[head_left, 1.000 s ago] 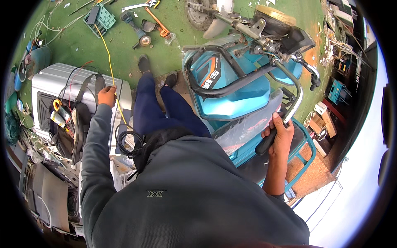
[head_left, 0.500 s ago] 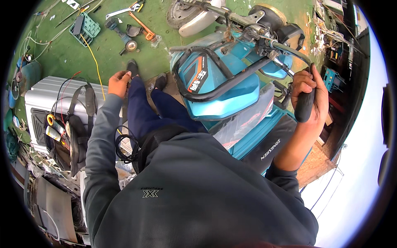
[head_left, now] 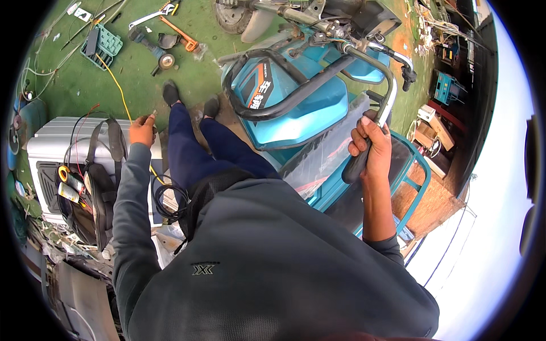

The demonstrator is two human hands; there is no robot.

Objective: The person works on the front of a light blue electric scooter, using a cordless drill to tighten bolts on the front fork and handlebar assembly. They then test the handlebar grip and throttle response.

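On the right, my right hand is closed round the black rubber grip at one end of a silver handlebar. The handlebar belongs to a teal cargo tricycle with a black tubular guard over its front. My left hand is raised beside my left leg, thumb and fingers pinched together. Something tiny shows at its fingertips, too small to name. Behind that hand runs a yellow cable.
A silver case on my left carries a black tool bag. On the green floor lie an angle grinder, an orange pipe wrench, an adjustable wrench and a teal tool case. Wood pieces are at right.
My right hand has drawn the grip left and toward me, and the handlebar has swung with it. My left hand has shifted slightly left and down, still pinched.
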